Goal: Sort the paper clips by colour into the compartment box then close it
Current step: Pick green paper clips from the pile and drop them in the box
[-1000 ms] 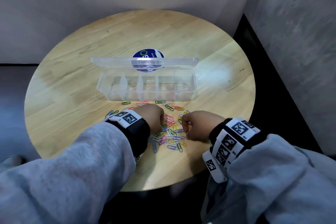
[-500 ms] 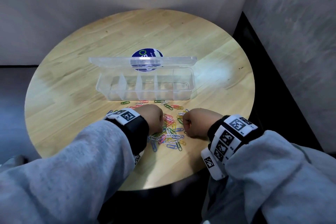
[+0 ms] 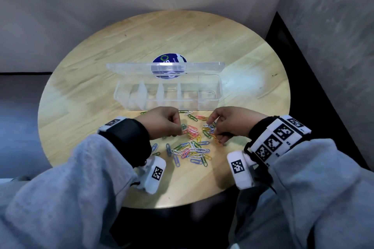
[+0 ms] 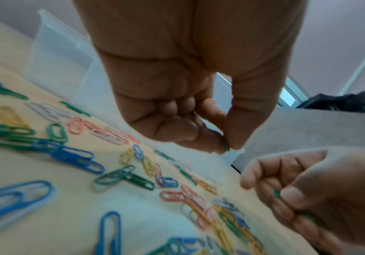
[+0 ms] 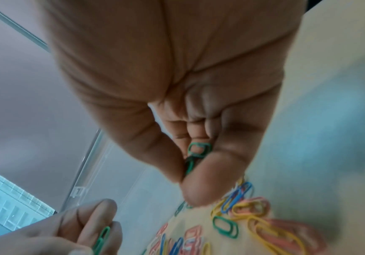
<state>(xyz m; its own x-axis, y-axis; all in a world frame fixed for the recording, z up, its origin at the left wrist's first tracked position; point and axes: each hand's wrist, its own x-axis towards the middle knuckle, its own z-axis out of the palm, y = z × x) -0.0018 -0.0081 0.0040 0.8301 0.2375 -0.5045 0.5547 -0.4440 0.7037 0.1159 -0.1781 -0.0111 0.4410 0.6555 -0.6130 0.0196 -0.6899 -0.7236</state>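
Note:
Several coloured paper clips [image 3: 192, 145] lie in a loose pile on the round wooden table [image 3: 85, 107]. Behind them stands the clear compartment box [image 3: 168, 97], its lid [image 3: 129, 66] up and its compartments showing no clips. My left hand [image 3: 179, 127] hovers over the pile's left side and pinches a green clip [image 4: 227, 148] between thumb and forefinger. My right hand [image 3: 214, 127] is over the pile's right side; in the right wrist view it holds green clips [image 5: 199, 151] between thumb and curled fingers.
A blue round sticker [image 3: 168, 58] shows on the table behind the box lid. Walls close in behind the table and to its right, with a dark gap [image 3: 303, 66] beside the right edge. Bare wood lies left and right of the box.
Both hands have lifted off the pile and shifted slightly toward the box. The right hand's fingers have loosened from a tight fist and now reach down at the clips.

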